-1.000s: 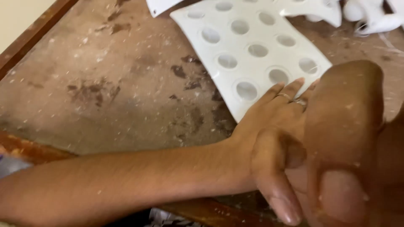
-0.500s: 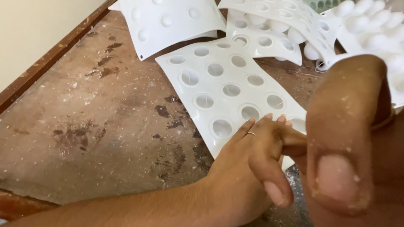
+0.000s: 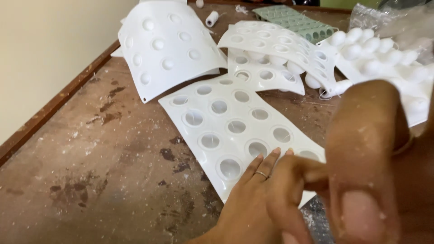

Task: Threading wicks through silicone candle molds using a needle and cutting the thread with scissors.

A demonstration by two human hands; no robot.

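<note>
The left hand [image 3: 253, 203] lies flat, grip released, fingertips on the near end of the white mould tray [image 3: 235, 131]; its long axis runs away toward the tabletop's [image 3: 90, 158] far edge; the right hand [image 3: 366, 162] looms blurred, its grip unreadable.

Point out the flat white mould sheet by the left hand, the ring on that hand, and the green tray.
flat white mould sheet [image 3: 226, 129], head view, on its middle, between the round cups.
ring [image 3: 261, 174], head view, on the band across the finger.
green tray [image 3: 298, 21], head view, on its gridded top.
</note>
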